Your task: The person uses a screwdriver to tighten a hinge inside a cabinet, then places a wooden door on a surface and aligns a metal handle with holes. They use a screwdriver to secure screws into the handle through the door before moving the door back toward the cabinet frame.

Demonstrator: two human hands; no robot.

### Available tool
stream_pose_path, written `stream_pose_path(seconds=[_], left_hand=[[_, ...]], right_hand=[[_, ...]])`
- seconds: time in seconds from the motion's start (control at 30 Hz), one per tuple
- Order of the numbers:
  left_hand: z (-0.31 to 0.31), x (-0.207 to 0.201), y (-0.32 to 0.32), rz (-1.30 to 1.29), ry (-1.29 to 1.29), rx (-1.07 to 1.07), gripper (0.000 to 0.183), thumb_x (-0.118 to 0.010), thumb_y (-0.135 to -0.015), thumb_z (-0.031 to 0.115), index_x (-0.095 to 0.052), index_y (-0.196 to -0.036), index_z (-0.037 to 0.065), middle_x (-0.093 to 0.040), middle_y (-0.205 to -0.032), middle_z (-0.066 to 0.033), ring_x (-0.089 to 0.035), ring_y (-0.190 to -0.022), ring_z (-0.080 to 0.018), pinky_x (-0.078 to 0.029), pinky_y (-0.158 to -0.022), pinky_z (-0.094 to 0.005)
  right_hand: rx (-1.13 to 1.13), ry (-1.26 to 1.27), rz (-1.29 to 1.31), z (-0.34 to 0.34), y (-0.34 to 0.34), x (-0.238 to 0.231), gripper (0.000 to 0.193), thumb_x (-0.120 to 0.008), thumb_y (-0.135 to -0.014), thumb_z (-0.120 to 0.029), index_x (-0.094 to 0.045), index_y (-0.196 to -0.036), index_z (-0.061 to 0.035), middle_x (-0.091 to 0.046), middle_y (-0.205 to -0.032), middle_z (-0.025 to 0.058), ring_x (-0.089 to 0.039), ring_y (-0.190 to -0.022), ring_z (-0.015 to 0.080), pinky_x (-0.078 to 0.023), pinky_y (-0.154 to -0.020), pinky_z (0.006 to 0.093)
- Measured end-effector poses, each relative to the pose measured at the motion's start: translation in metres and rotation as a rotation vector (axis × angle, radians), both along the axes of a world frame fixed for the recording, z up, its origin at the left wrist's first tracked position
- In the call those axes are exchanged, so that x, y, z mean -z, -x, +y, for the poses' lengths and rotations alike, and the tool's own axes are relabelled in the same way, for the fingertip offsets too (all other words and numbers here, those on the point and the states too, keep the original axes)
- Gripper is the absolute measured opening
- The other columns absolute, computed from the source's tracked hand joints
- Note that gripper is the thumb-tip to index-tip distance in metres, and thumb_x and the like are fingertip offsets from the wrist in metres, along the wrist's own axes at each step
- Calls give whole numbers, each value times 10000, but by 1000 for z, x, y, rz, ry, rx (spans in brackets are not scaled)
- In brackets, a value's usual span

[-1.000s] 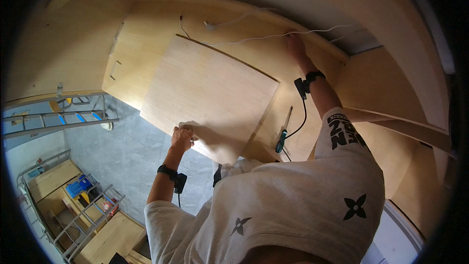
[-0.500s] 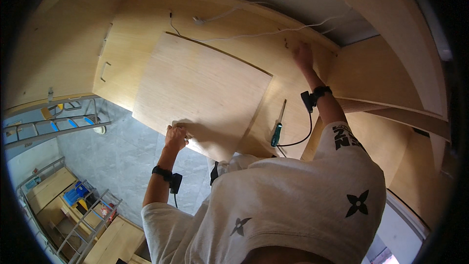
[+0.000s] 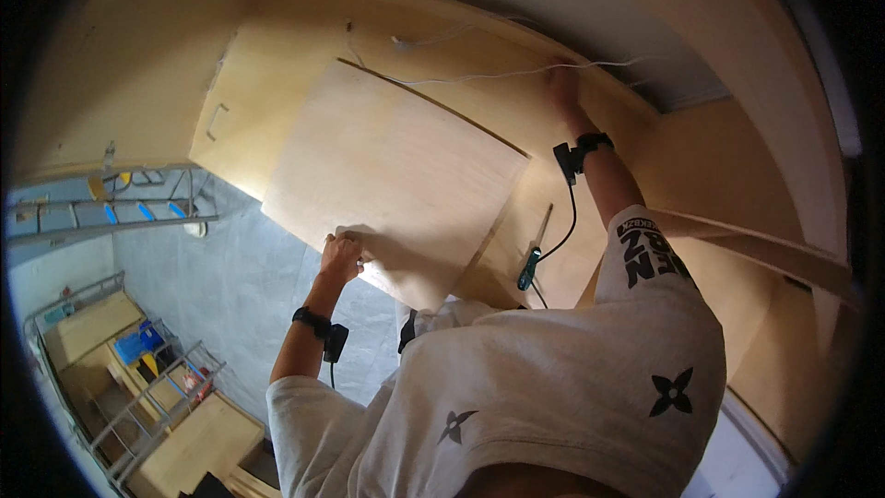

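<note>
A flat pale wooden board (image 3: pixel 406 166) lies at a slant on the yellowish wooden surface (image 3: pixel 277 65). My left hand (image 3: pixel 343 256) is at its near left edge, fingers curled closed; whatever they may hold is hidden. My right arm stretches to the far right, where my right hand (image 3: pixel 560 88) is by the raised back edge, close to a white cable (image 3: pixel 479 76). Shadow and blur hide its fingers. A screwdriver (image 3: pixel 529 269) with a green handle rests between the board and my right forearm, its shaft pointing away from me.
A metal handle (image 3: pixel 217 122) sits on the surface's left part. Below at left are a grey tiled floor (image 3: pixel 230 267), a ladder (image 3: pixel 120 214) with blue parts, and a metal frame (image 3: pixel 157 406) beside wooden panels. Wooden cabinet walls (image 3: pixel 737 148) rise at right.
My right hand has moved farther away, toward the back edge and the cable. The whole view has shifted slightly; my left hand stays at the board's edge.
</note>
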State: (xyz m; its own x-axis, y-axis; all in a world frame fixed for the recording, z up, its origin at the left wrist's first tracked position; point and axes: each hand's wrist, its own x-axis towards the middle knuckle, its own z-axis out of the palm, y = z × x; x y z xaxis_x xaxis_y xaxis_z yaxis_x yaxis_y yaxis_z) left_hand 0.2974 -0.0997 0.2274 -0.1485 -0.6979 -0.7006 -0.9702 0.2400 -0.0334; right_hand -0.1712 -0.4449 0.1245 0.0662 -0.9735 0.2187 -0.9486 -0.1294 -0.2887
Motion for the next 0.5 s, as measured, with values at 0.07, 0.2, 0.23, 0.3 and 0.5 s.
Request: stream_pose_path(seconds=[0.07,0.2,0.23,0.3,0.5], left_hand=[[2,6,-3,33,29,42,427,-740,-632,261,-598,-1007,113,-637,-1006,-61,-564,-1025,-223,-411,-828,-407],[-4,-1,2,83,128,27,462,-759,-613,272,-563,-991,92,-645,-922,-64,-561,-1014,-228,-383,-839,-395],[-1,-3,2,65,57,4,426,-746,-623,280,-576,-970,99,-647,-899,-64,-565,-1007,-225,-384,-836,-388],[-1,-6,2,47,-11,-14,391,-734,-634,288,-589,-949,107,-649,-875,-65,-569,-999,-222,-385,-833,-382],[-5,-9,4,36,-38,-7,301,-695,-675,209,-643,-965,147,-630,-1025,-16,-580,-975,-194,-402,-808,-389]], right_hand=[[43,-233,-9,-14,-6,-1,134,-500,-812,-97,-579,-792,10,-572,-764,220,-564,-749,379,-442,-656,454],[8,-59,48,-13,8,13,194,-492,-853,-144,-609,-816,7,-579,-799,219,-559,-740,360,-437,-647,432],[29,-104,-1,-11,-4,2,202,-488,-860,-154,-602,-811,5,-577,-804,217,-553,-738,365,-436,-653,436],[-32,-34,-22,1,-13,-6,183,-495,-855,-142,-593,-808,6,-574,-809,217,-550,-759,373,-435,-666,445],[-146,-74,61,48,0,0,199,-487,-885,-172,-597,-935,-14,-583,-950,205,-538,-912,377,-426,-808,457]])
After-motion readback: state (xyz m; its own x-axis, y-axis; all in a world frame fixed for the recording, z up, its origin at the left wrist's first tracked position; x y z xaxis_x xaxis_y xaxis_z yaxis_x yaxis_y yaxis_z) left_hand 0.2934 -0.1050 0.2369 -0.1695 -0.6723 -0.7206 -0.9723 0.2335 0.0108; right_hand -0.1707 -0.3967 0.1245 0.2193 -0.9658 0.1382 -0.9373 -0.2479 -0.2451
